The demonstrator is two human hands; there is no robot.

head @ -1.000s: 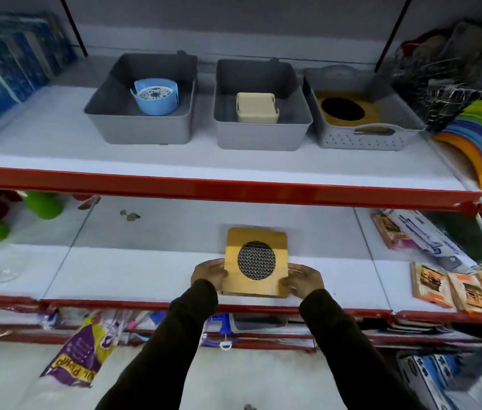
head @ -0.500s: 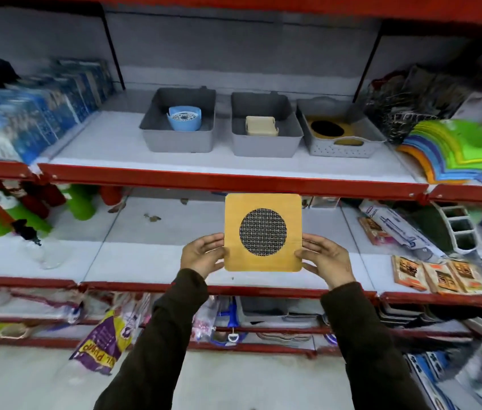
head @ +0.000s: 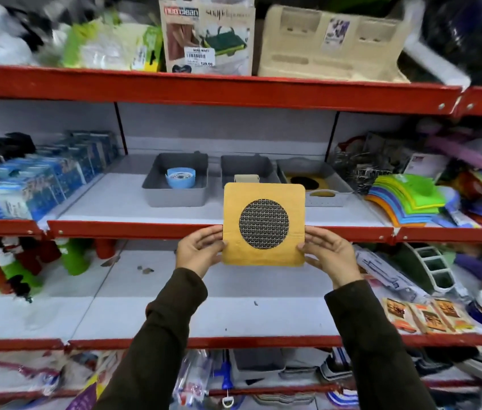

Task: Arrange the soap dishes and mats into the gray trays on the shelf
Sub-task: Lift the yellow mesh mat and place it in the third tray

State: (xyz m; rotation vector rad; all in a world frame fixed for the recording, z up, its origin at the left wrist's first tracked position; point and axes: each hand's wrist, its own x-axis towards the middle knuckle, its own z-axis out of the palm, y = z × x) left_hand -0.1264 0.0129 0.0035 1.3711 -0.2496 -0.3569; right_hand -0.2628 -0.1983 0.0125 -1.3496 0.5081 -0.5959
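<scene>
I hold a square yellow mat (head: pixel 263 255) with a black mesh circle upright in front of the shelf. My left hand (head: pixel 198 251) grips its left edge and my right hand (head: pixel 327 253) its right edge. Behind it stand three gray trays side by side. The left tray (head: pixel 174 195) holds a blue round soap dish (head: pixel 180 178). The middle tray (head: pixel 247 165) holds a beige soap dish (head: pixel 246 178), mostly hidden by the mat. The right tray (head: pixel 330 198) holds another yellow mat (head: pixel 307 182).
Blue packages (head: pixel 41 184) fill the shelf left of the trays, colourful stacked mats (head: pixel 402 199) the right. A red shelf edge (head: pixel 204 90) runs above. Green and red bottles (head: pixel 12 261) stand on the lower shelf at left, packets (head: pixel 429 315) at right.
Both hands have lifted the yellow mat from the lower shelf up to the level of the trays. The view has tilted upward, showing the shelf above.
</scene>
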